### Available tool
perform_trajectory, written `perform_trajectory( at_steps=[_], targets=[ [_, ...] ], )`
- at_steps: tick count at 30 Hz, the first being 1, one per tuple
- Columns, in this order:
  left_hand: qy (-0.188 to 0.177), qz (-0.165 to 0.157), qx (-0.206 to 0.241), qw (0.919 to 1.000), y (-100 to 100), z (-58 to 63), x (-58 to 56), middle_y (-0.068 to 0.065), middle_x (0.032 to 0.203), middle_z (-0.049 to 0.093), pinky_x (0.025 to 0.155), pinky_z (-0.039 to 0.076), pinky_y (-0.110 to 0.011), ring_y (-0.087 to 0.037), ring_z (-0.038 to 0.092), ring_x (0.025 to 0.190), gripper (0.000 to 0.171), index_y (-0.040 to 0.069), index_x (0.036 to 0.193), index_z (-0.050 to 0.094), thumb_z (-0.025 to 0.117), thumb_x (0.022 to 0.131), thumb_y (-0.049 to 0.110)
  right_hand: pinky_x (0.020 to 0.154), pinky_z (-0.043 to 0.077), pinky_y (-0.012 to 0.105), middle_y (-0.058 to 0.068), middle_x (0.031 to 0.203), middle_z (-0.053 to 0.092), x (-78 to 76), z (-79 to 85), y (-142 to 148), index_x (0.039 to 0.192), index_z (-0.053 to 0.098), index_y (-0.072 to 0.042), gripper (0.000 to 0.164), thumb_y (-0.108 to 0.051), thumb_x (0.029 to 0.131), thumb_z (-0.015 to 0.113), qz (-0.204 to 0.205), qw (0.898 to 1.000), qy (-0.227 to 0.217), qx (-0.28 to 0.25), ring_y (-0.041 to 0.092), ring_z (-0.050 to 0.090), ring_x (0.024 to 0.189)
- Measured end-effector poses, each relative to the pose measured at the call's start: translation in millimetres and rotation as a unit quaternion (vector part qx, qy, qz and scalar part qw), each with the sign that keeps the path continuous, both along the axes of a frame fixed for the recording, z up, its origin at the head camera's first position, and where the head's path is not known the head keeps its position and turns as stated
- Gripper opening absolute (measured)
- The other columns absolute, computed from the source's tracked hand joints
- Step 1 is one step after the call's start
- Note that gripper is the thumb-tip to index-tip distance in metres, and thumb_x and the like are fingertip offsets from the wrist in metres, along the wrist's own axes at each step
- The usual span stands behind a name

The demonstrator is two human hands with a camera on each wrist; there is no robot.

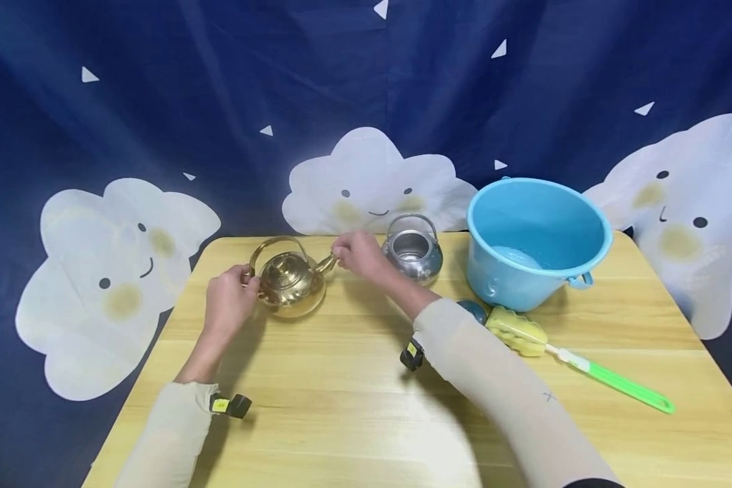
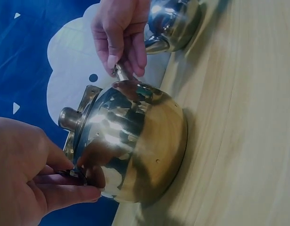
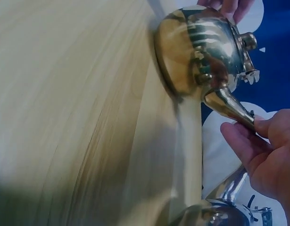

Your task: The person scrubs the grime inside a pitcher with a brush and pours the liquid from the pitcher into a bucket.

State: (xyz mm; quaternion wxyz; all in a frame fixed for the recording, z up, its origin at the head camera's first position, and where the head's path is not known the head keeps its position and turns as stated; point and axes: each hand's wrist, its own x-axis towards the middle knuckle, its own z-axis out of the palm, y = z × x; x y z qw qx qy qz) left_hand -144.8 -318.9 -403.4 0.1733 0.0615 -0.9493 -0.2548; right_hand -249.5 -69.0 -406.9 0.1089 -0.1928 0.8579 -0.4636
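A gold-coloured metal teapot with its lid on stands at the table's left back. The arched handle is raised over it. At the teapot's left side, my left hand pinches the handle's lower end between thumb and fingers, as the left wrist view also shows. My right hand pinches the tip of the spout from the right. Close beside that hand stands a smaller silver kettle without a lid, its handle upright.
A blue bucket stands at the back right. Before it lies a yellow sponge brush with a green handle. A dark rounded object, partly hidden by my right sleeve, lies beside the sponge. A blue cloud-patterned curtain hangs behind the table.
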Motion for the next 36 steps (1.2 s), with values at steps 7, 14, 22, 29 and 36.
perform_trajectory(
  at_steps=[7,14,22,29,36],
  targets=[
    [-0.012,-0.005,0.006,0.9999,3.6,1.4,5.9,-0.027,0.096,0.077,0.073,0.063,-0.053,-0.039,0.077,0.077,0.035,-0.014,0.126,0.065,0.058,0.097,0.004,0.066,0.06,0.021,0.012,0.106,0.077,4.5,1.6,9.1,0.113,0.075,-0.005,0.019,-0.01,0.104,0.059,0.026,0.999,0.024,0.026,0.021,0.075,0.088],
    [-0.011,-0.011,0.013,0.9998,8.0,0.2,9.7,-0.026,0.094,0.078,0.058,0.061,-0.038,-0.035,0.077,0.072,0.035,-0.013,0.126,0.065,0.058,0.097,0.005,0.07,0.062,0.022,0.013,0.109,0.079,9.9,1.4,19.5,0.116,0.076,-0.006,0.021,-0.014,0.104,0.061,0.039,0.998,0.035,0.039,0.022,0.078,0.089],
    [-0.005,-0.018,0.02,0.9996,13.3,-2.8,11.8,-0.026,0.094,0.077,0.053,0.059,-0.031,-0.035,0.077,0.073,0.033,-0.013,0.125,0.066,0.059,0.097,0.004,0.074,0.062,0.022,0.012,0.108,0.079,19.3,2.5,29.7,0.118,0.075,-0.008,0.021,-0.016,0.103,0.063,0.044,0.997,0.043,0.052,0.02,0.077,0.089],
    [-0.002,-0.024,0.016,0.9996,20.0,-3.6,18.5,-0.028,0.096,0.077,0.051,0.055,-0.026,-0.037,0.077,0.075,0.033,-0.013,0.124,0.066,0.059,0.096,0.003,0.065,0.057,0.02,0.012,0.109,0.08,25.4,2.8,37.5,0.108,0.078,-0.008,0.016,-0.013,0.102,0.064,0.043,0.996,0.062,0.047,0.026,0.072,0.121],
    [0.003,-0.037,0.025,0.999,29.3,-5.7,23.4,-0.028,0.096,0.077,0.057,0.062,-0.037,-0.038,0.077,0.078,0.032,-0.012,0.123,0.066,0.061,0.096,0.003,0.07,0.061,0.02,0.014,0.112,0.079,35.2,0.7,50.5,0.109,0.078,-0.006,0.016,-0.011,0.102,0.064,0.043,0.996,0.068,0.038,0.024,0.08,0.091]
  ],
)
